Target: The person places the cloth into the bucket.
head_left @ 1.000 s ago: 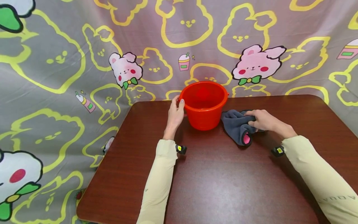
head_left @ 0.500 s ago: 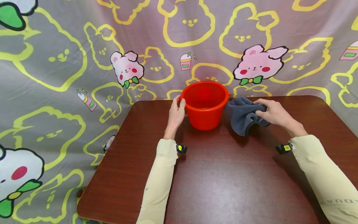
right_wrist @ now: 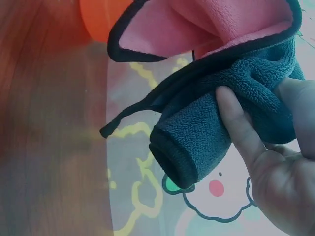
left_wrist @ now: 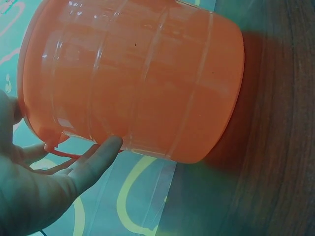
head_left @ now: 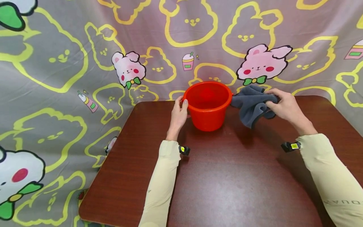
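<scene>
A red plastic bucket (head_left: pixel 208 119) stands upright on the table. My left hand (head_left: pixel 178 116) holds its left side by the rim, thumb on the near side and fingers farther round. In the left wrist view, a fingertip touches the wall beside the thin red handle (left_wrist: pixel 66 155). Right of the bucket, a dark grey-blue cloth (head_left: pixel 250 104) hangs bunched above the table, pinched between the thumb and fingers of my right hand (head_left: pixel 286 105). Pink lining (right_wrist: pixel 167 29) and a dark edging show on the cloth in the right wrist view. The bucket's bottom inside is mostly hidden.
The dark brown wooden table (head_left: pixel 227 176) has rounded corners. Behind it and along the left hangs a grey curtain (head_left: pixel 153 28) with rabbit drawings, close to the table's far edge. Small black wrist cameras sit at both cuffs.
My right hand has lifted the cloth off the table, up and a little to the right, and its shape has shifted. The bucket and my left hand have stayed in place.
</scene>
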`<state>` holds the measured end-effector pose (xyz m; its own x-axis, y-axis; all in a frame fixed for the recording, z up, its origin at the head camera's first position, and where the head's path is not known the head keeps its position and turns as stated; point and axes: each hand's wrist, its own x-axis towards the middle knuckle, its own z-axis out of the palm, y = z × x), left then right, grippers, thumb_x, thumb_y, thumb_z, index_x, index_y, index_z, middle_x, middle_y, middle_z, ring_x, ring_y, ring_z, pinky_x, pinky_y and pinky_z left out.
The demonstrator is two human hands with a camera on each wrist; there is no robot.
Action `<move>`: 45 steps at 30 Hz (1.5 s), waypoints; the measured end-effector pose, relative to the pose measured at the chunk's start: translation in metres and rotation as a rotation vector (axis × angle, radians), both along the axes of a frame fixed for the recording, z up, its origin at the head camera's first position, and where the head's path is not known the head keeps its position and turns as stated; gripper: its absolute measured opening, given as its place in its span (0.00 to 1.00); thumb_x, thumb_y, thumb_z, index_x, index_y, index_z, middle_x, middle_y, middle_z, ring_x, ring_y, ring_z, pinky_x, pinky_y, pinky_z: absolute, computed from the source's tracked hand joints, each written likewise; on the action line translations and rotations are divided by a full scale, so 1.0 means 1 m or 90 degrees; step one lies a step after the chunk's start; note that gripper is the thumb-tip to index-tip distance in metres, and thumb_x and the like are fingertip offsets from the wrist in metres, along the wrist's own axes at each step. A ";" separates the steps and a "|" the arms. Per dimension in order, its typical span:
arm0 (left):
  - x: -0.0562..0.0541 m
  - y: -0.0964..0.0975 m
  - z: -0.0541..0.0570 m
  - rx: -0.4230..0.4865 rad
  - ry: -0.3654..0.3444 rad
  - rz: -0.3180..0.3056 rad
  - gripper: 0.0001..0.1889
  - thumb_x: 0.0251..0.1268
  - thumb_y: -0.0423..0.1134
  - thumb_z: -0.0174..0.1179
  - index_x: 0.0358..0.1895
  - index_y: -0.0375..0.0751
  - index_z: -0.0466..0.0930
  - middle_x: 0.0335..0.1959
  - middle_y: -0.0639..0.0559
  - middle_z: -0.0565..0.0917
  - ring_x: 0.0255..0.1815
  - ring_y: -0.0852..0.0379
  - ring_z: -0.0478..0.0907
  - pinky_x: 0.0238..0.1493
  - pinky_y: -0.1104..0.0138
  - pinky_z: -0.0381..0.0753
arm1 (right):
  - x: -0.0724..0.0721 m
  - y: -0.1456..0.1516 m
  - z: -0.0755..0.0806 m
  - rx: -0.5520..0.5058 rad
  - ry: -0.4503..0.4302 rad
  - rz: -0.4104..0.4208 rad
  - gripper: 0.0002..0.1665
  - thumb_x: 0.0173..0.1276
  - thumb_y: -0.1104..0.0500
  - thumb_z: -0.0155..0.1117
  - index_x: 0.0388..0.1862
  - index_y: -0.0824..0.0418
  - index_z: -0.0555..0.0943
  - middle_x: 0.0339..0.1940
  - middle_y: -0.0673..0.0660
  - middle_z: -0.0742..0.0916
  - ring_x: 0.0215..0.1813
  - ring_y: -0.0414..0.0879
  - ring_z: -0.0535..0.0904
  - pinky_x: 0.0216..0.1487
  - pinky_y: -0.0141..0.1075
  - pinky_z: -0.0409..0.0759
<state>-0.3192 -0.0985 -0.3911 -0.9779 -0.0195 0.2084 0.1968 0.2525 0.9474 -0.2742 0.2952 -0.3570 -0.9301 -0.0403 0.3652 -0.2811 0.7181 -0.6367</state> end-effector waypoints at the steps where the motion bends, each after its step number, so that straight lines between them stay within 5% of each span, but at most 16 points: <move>1: 0.000 0.000 0.000 -0.001 0.001 0.000 0.26 0.76 0.55 0.48 0.72 0.54 0.61 0.64 0.48 0.73 0.50 0.46 0.82 0.46 0.47 0.84 | 0.001 0.000 0.001 -0.008 0.007 -0.004 0.18 0.70 0.59 0.56 0.57 0.62 0.78 0.45 0.68 0.81 0.28 0.37 0.71 0.28 0.24 0.68; 4: -0.001 0.001 0.001 -0.006 0.005 0.001 0.26 0.76 0.55 0.48 0.72 0.54 0.61 0.63 0.48 0.73 0.49 0.47 0.82 0.46 0.48 0.85 | 0.001 0.000 0.004 -0.036 0.035 -0.018 0.19 0.70 0.58 0.58 0.57 0.62 0.79 0.43 0.61 0.82 0.29 0.32 0.71 0.29 0.20 0.68; 11: -0.004 0.001 0.000 -0.002 0.014 -0.005 0.26 0.76 0.55 0.48 0.72 0.54 0.61 0.63 0.47 0.73 0.49 0.47 0.82 0.46 0.47 0.84 | -0.001 -0.001 0.016 -0.152 0.116 -0.043 0.15 0.65 0.64 0.60 0.50 0.57 0.82 0.31 0.29 0.78 0.27 0.29 0.71 0.28 0.18 0.68; 16: -0.004 0.002 0.000 0.005 0.017 -0.008 0.26 0.76 0.54 0.48 0.71 0.53 0.61 0.63 0.46 0.73 0.50 0.46 0.82 0.46 0.45 0.84 | -0.001 -0.001 0.028 -0.214 0.140 -0.061 0.17 0.64 0.65 0.59 0.46 0.48 0.84 0.30 0.31 0.80 0.27 0.29 0.72 0.29 0.18 0.69; 28: -0.003 0.002 0.001 0.010 0.009 -0.006 0.25 0.76 0.53 0.48 0.71 0.53 0.62 0.63 0.45 0.73 0.51 0.46 0.82 0.45 0.46 0.85 | 0.003 -0.021 0.057 -0.354 0.146 0.020 0.16 0.65 0.68 0.58 0.47 0.57 0.85 0.32 0.43 0.84 0.26 0.30 0.81 0.28 0.19 0.80; 37: 0.001 -0.002 0.001 -0.002 0.004 -0.008 0.25 0.76 0.52 0.48 0.72 0.53 0.61 0.65 0.46 0.73 0.51 0.46 0.82 0.43 0.53 0.87 | -0.002 -0.053 0.080 -0.599 0.189 0.192 0.15 0.62 0.75 0.57 0.45 0.68 0.84 0.33 0.54 0.87 0.29 0.39 0.83 0.27 0.25 0.83; 45: 0.001 -0.002 0.000 -0.008 0.002 -0.010 0.25 0.76 0.52 0.48 0.72 0.53 0.61 0.64 0.46 0.73 0.51 0.47 0.82 0.39 0.60 0.88 | -0.008 -0.081 0.084 -0.581 0.196 0.210 0.14 0.63 0.74 0.58 0.43 0.65 0.85 0.32 0.53 0.86 0.29 0.38 0.84 0.28 0.25 0.83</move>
<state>-0.3187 -0.1004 -0.3908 -0.9773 -0.0021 0.2119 0.2040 0.2612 0.9435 -0.2818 0.2138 -0.2725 -0.7834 0.1358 0.6064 -0.6213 -0.1489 -0.7693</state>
